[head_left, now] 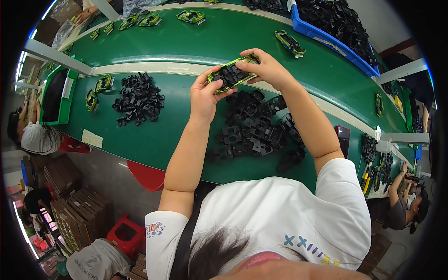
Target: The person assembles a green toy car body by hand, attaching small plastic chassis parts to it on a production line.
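Between my two hands is a green toy car shell (228, 78) with black plastic parts set inside it, held up over the pale strip along the green table. My left hand (204, 92) grips its near left end, thumb on top. On its right end my right hand (264, 70) is closed, the thumb pressing at the black insides. Below my hands lies a loose heap of black plastic parts (259, 133), partly behind my right forearm. Farther left sits a pile of smaller black plastic pieces (138, 99).
Two green car shells (103, 83) lie left of the small pile. Another shell (290, 44) and more stand on the far green surface (224, 42). A blue bin (336, 44) of black parts is at the upper right, a green bin (59, 95) at left, a phone (343, 140) at right.
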`<state>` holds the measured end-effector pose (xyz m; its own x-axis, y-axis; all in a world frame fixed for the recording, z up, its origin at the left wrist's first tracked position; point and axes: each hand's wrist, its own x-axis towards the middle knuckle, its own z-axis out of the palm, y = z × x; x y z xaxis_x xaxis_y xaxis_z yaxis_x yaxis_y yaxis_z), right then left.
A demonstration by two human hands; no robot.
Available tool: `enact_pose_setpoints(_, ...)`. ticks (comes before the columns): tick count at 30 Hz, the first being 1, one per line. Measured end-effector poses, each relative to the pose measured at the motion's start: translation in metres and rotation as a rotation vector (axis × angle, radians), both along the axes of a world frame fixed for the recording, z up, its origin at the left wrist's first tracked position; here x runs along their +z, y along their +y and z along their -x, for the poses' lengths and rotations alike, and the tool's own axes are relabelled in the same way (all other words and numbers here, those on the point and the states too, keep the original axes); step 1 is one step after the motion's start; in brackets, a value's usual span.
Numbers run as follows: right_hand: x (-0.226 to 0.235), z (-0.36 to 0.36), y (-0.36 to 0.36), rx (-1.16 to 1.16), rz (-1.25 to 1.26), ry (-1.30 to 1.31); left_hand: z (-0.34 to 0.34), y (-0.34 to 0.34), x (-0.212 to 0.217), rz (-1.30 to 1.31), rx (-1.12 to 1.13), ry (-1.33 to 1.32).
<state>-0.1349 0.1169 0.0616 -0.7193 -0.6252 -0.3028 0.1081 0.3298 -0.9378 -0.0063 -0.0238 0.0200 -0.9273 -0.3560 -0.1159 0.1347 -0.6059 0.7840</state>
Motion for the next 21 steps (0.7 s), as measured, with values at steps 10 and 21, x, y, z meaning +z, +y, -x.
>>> enact_pose_setpoints(10,-0.006,0.001,0.0,0.022,0.058,0.046,-0.002,0.002,0.003,0.011,0.009,-0.02)
enact_pose_setpoints(21,-0.009,0.001,0.007,0.028,0.015,-0.045,-0.001,0.001,0.0,-0.023,-0.035,-0.033)
